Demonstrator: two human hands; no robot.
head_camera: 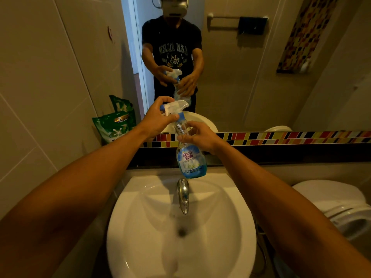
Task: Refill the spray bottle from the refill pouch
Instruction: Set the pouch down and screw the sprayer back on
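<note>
A clear spray bottle [190, 157] with a blue label is held upright above the sink, a little blue liquid showing at its bottom. My right hand [200, 136] is wrapped around its neck and shoulder. My left hand [156, 119] grips the white and blue trigger head [174, 107] at the top of the bottle. A green refill pouch [114, 125] stands on the counter at the left, against the wall and the mirror, apart from both hands.
Below the bottle are a white sink [230, 217] and a chrome tap [183, 195]. A toilet [341, 207] stands at the right. The mirror [261, 77] ahead reflects the person and the bottle. A coloured tile strip [291, 137] runs under it.
</note>
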